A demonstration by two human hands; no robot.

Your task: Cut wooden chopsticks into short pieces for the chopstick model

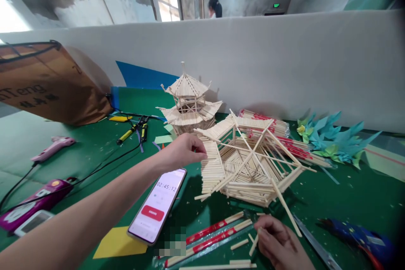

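Green tabletop (348,194): stick model (247,164), phone (155,206), probably pliers (144,131).

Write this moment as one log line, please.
left hand: at slatted roof panel | right hand: pinching short stick | phone: screen lit | stick pagoda: upright, behind panel

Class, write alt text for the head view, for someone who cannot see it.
A person's left hand is at the slatted side of an open-framed stick model, and the right hand pinches a short stick. A tiered stick pagoda stands behind; a phone reading 02:45:12 lies nearby.
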